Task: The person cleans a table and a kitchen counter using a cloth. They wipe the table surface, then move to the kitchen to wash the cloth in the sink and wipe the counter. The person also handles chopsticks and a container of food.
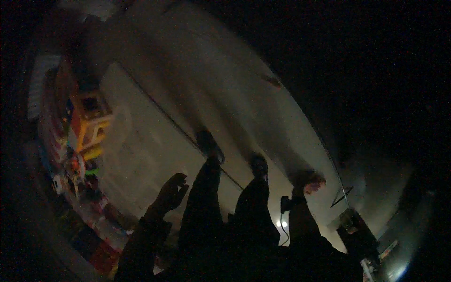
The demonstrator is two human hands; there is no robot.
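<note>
The view is very dark, and most shapes are silhouettes. My left hand (172, 192) hangs beside my left leg over the pale floor (141, 169). Its fingers curl loosely, with a gap between thumb and fingertips and nothing visible in between. To the right of my legs is my right hand (310, 181), partly lit; whether it grips anything is hidden in shadow. A small dark device (285, 203) sits at my right wrist, and a thin cable (284, 229) hangs from it. My two shoes (208, 142) are on the floor, one ahead of the other.
A dark line (158, 109) crosses the floor diagonally. Along the left stand a yellow-orange boxy object (93, 128) and blurred colourful items (74, 167). At the lower right is a dark boxy object (357, 232). Small bright reflections (282, 224) show near my right wrist.
</note>
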